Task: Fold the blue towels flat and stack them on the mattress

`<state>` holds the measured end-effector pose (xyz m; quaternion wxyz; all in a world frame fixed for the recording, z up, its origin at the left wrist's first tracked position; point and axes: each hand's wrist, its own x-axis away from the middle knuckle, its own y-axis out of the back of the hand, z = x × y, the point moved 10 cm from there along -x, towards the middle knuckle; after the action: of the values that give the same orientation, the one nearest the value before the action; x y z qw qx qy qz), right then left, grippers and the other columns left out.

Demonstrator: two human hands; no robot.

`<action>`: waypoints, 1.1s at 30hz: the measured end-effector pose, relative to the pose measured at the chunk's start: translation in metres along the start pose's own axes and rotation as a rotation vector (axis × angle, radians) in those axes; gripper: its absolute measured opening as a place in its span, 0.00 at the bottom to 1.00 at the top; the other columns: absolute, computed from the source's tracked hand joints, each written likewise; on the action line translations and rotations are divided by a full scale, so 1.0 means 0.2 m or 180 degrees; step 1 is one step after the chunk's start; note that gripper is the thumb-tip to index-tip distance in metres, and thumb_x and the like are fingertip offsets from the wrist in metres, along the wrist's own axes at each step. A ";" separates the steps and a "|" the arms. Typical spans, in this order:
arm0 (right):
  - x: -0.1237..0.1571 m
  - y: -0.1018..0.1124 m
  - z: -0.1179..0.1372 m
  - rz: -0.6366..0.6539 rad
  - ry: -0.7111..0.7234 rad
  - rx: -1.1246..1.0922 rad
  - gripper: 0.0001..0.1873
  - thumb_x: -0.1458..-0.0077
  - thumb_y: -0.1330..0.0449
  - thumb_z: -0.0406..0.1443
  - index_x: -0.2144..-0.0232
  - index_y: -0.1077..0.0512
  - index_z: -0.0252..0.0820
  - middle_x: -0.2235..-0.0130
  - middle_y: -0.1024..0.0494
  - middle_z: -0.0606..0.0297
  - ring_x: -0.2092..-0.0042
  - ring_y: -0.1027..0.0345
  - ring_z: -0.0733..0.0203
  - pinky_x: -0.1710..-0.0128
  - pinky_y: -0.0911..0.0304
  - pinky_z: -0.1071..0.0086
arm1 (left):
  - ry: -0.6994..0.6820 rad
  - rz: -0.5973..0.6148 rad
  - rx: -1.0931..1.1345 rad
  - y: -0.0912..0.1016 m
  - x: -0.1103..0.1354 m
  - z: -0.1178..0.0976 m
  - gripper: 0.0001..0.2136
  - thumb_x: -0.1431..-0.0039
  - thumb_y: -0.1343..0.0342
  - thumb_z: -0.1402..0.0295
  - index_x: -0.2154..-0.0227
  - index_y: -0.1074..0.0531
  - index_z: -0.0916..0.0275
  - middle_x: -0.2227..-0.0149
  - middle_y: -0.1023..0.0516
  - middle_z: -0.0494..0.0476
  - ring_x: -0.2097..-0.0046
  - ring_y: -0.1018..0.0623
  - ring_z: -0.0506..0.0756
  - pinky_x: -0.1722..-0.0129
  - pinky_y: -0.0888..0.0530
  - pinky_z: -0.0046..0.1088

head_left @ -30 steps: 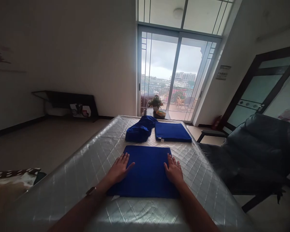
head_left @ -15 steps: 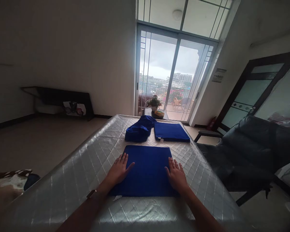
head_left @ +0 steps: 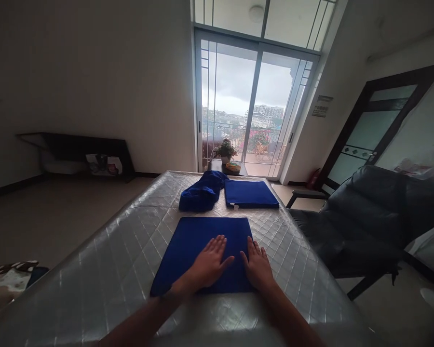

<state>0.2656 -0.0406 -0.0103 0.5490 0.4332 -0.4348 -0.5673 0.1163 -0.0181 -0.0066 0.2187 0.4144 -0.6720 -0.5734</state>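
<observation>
A flat blue folded cloth [head_left: 188, 246], squared into a rectangle, lies on the silvery quilted tablecloth [head_left: 119, 260] in front of me. My left hand [head_left: 210, 262] rests on its middle, palm down and fingers stretched out. Over the cloth's right edge lies my right hand [head_left: 258, 265], also flat, its thumb apart from the fingers. Neither hand grips anything. Beyond it, a second folded blue cloth [head_left: 253, 193] with a small white tag sits at the back right. Beside that is a crumpled blue cloth [head_left: 202, 192].
A black armchair [head_left: 365, 226] stands close to the table's right side. Past the far edge, a small table carries a potted plant [head_left: 225, 150]. A dark low bench [head_left: 90, 154] lies along the left wall. Glass sliding doors [head_left: 227, 96] are behind.
My left hand has moved right, from the cloth's left edge to its middle. The right hand stays at the right edge. The view has shifted slightly.
</observation>
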 end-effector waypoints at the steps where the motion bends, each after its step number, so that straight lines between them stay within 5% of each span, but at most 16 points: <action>1: 0.00 0.00 0.00 0.0002 0.0043 0.0044 0.34 0.33 0.64 0.47 0.31 0.62 0.39 0.30 0.58 0.65 0.30 0.67 0.59 0.33 0.68 0.59 | -0.0167 0.0006 0.0040 -0.03 -0.05 -0.11 0.33 0.35 0.70 0.47 0.32 0.57 0.59 0.31 0.53 0.56 0.30 0.56 0.54 0.30 0.48 0.42; 5: 0.01 -0.02 0.03 0.0113 0.0261 0.0350 0.31 0.35 0.60 0.36 0.31 0.58 0.45 0.30 0.65 0.67 0.30 0.69 0.56 0.33 0.67 0.57 | -0.0347 0.0029 0.0189 -0.13 -0.21 -0.33 0.33 0.34 0.76 0.50 0.31 0.63 0.61 0.31 0.54 0.57 0.30 0.56 0.52 0.30 0.46 0.41; 9: 0.01 -0.02 0.03 0.0085 0.0286 0.0361 0.31 0.35 0.60 0.37 0.31 0.56 0.45 0.30 0.64 0.68 0.30 0.68 0.55 0.33 0.67 0.56 | -0.0339 -0.0004 0.0186 -0.16 -0.21 -0.32 0.32 0.35 0.74 0.49 0.32 0.66 0.57 0.31 0.53 0.55 0.31 0.56 0.52 0.30 0.46 0.43; 14: 0.00 -0.01 0.00 -0.0008 0.0038 0.0036 0.34 0.34 0.61 0.44 0.31 0.63 0.39 0.30 0.57 0.66 0.30 0.66 0.58 0.33 0.68 0.60 | 0.0065 0.0144 0.0126 -0.11 -0.06 -0.09 0.34 0.36 0.69 0.45 0.32 0.58 0.56 0.30 0.53 0.53 0.30 0.55 0.56 0.29 0.49 0.43; 24: 0.00 0.00 0.00 -0.0016 0.0019 -0.0056 0.35 0.34 0.62 0.47 0.31 0.63 0.41 0.30 0.56 0.68 0.30 0.67 0.61 0.33 0.72 0.60 | 0.1199 0.0038 -0.0352 0.09 0.39 0.61 0.37 0.38 0.66 0.42 0.33 0.49 0.62 0.31 0.51 0.58 0.30 0.50 0.61 0.31 0.50 0.44; 33: 0.04 0.05 0.03 -0.0128 0.0052 0.0278 0.33 0.33 0.61 0.45 0.31 0.61 0.41 0.30 0.58 0.66 0.30 0.68 0.56 0.33 0.73 0.56 | 0.1198 -0.0110 -0.0425 0.10 0.45 0.64 0.38 0.37 0.68 0.43 0.33 0.51 0.67 0.30 0.53 0.63 0.30 0.51 0.61 0.32 0.49 0.44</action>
<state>0.2618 -0.0487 0.0019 0.5216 0.4701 -0.4458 -0.5551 -0.0394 -0.0144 -0.0347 0.3576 0.5104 -0.5726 -0.5328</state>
